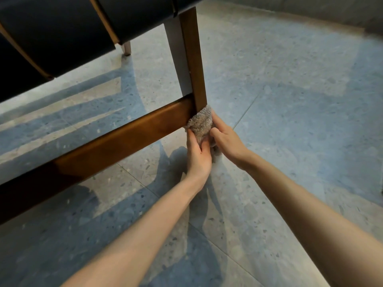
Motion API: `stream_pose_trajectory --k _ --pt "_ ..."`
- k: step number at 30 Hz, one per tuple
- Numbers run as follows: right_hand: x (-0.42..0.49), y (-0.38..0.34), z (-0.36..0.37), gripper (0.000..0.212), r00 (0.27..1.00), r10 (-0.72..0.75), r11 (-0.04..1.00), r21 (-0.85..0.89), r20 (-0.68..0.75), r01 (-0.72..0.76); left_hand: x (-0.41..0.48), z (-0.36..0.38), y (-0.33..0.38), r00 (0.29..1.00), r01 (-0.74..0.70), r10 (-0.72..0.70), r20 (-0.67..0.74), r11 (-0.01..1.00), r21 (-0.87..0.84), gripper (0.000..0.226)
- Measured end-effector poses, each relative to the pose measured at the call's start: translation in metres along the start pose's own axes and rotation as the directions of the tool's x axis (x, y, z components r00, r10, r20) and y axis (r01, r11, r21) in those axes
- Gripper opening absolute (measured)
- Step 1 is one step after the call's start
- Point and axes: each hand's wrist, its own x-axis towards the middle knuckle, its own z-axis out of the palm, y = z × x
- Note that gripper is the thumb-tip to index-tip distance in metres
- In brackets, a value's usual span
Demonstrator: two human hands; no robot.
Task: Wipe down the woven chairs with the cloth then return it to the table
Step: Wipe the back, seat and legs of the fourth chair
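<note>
foot of chair leg point(193, 59) probably behind cloth point(200, 124), seat point(62, 32) beyond the top edge

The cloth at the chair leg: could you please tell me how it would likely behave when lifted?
The cloth is probably floppy: it bunches and folds against the chair leg. Its fuzzy pile suggests it is light and unlikely to slip from the left hand and right hand gripping it.

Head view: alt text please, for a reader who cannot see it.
The left hand and right hand grip a grey cloth low on a wooden chair leg, where a low rail joins it. Speckled floor tiles lie below.
</note>
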Motion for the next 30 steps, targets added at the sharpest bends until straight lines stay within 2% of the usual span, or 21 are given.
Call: stream_pose_trajectory --k 3,8,13,17,20,22,27,30 --pt "0.0 0.008 0.004 0.049 0.997 0.071 0.997 0.029 -0.01 -0.071 0.001 -0.003 -0.007 1.0 -0.012 0.01 0.028 0.998 0.068 0.064" --pt "-0.007 0.018 0.011 0.041 0.986 0.168 0.986 -0.014 -0.018 -0.169 -0.005 -0.009 -0.023 0.993 0.072 -0.082 0.084 0.991 0.117 0.062" --pt "-0.018 0.017 0.012 0.058 0.983 0.181 0.981 -0.066 -0.04 -0.184 -0.017 -0.011 -0.024 0.988 0.133 -0.14 0.073 0.986 0.097 0.05" --pt "-0.029 0.008 0.008 0.063 0.991 0.1 0.994 -0.036 -0.091 -0.103 -0.023 -0.014 -0.008 0.992 0.067 -0.069 0.103 0.998 0.02 0.05" --pt "-0.019 -0.009 0.004 0.071 0.994 0.031 0.999 0.026 -0.105 -0.028 -0.01 -0.014 0.007 0.997 0.048 -0.045 0.056 0.997 -0.058 0.049" --pt "-0.011 -0.016 0.002 0.079 0.994 0.036 0.999 0.015 -0.102 -0.035 -0.005 -0.015 0.009 0.998 0.05 -0.047 0.048 0.996 -0.069 0.049" --pt "-0.008 -0.01 0.009 0.074 0.993 0.112 0.994 -0.012 -0.019 -0.113 0.007 -0.023 0.005 0.99 0.085 -0.097 0.098 0.99 0.116 0.056" --pt "-0.017 0.001 0.012 0.072 0.986 0.165 0.986 -0.006 0.0 -0.165 0.002 -0.025 -0.001 0.975 0.143 -0.171 0.139 0.971 0.191 0.05"
